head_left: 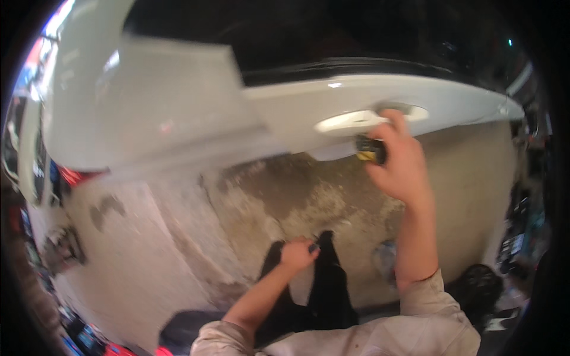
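My right hand (407, 163) is raised at the side of a white car door (285, 110). Between its thumb and fingers sits a small black and yellow object (371, 149); its kind is not clear. Its upper fingertips touch or hover at the door handle (350, 121), partly covering the handle's right end. Down at my lap, my left hand (297, 255) is curled closed. A small dark bit (313, 248) shows at its fingers, too small to name.
A dark window (332, 35) lies above the handle. The white rear body panel (160, 101) spreads to the left, with a red lamp-like part (77, 176) below it. Stained concrete floor (184, 225) lies beneath. A dark wheel (480, 279) stands at the lower right, near clear plastic (386, 258).
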### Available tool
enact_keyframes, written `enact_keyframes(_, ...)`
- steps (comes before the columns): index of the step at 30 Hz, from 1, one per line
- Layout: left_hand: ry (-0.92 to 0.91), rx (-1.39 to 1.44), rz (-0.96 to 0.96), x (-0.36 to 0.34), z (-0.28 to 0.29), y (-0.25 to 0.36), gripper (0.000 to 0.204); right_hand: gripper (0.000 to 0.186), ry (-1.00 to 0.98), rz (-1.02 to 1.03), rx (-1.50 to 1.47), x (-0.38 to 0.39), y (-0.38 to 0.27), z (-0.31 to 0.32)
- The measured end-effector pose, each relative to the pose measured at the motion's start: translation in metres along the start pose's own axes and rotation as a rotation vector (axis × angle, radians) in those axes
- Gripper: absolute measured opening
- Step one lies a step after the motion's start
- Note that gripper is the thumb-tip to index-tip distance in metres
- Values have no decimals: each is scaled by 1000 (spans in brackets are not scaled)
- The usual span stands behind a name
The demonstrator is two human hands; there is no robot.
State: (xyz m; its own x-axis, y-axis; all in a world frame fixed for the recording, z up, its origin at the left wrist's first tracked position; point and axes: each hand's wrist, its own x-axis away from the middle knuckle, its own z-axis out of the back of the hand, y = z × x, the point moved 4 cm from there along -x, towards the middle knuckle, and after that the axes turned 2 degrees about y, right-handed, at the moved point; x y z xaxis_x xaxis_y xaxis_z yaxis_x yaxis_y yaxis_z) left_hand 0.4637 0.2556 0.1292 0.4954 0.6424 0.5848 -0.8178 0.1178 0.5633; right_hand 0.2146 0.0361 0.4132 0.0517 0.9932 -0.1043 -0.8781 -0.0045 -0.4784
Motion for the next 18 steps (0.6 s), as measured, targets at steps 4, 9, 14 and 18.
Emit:
enact_keyframes(4, 52, 104, -7, 36, 11, -40, 36, 37, -13, -51, 72, 67, 25, 6)
enact_keyframes(9, -39, 47, 98, 63, -1, -129, 36, 38, -103, 161, 413, 168, 85, 59)
enact_keyframes(14, 13, 93, 251, 82, -20, -199, 30, 44, -788, 100, 916, 254, 166, 119)
enact_keyframes(18, 163, 158, 295, 98, -28, -220, 26, 44, -578, -420, 909, 278, 201, 169)
